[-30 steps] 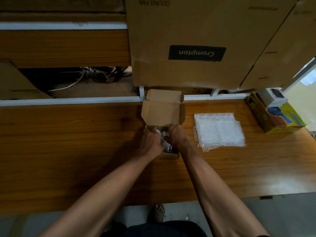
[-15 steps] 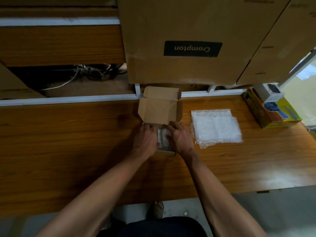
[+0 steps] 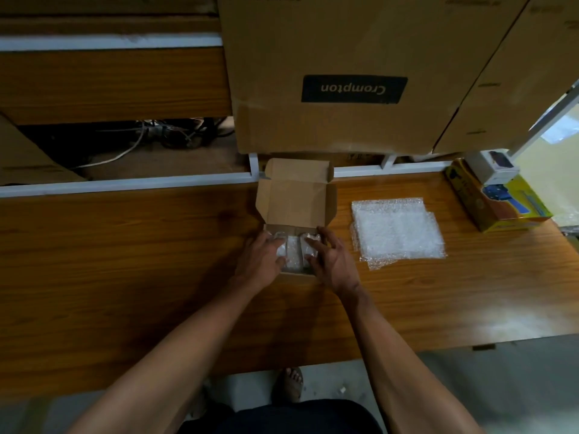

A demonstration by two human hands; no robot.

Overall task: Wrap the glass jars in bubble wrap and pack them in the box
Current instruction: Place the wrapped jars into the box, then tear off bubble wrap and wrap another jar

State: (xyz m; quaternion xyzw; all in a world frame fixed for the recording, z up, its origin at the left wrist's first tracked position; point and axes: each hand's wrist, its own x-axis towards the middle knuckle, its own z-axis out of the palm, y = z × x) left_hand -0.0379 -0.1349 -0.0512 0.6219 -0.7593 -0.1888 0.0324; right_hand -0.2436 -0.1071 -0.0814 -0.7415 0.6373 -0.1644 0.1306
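a small brown cardboard box [image 3: 296, 208] sits at the centre of the frame on the brown wood-grain table [image 3: 125, 261], its lid flap folded back and standing up toward the upper part of the picture. inside the open box lie jars wrapped in clear bubble wrap [image 3: 293, 253], pale and shiny; how many there are cannot be told, since the hands cover much of them. the left hand [image 3: 261, 261] rests on the left side of the box with its fingers fairly straight and laid over the wrapped bundle, its grip loose and not curled round anything. the right hand [image 3: 332, 261] is at the right side of the box, fingers spread and relaxed, the fingertips touching the wrapped jars, also holding nothing. just right of the box, apart from it, a flat stack of clear bubble wrap sheets [image 3: 398, 230] lies on the table. at the right edge of the frame a yellow and blue printed carton [image 3: 501, 205] stands on the table with a small white box [image 3: 492, 167] on top of it. across the upper middle a large brown cardboard carton with a black crompton label [image 3: 354, 89] fills the background. at the bottom centre, a bare foot [image 3: 293, 383] shows on the grey floor.
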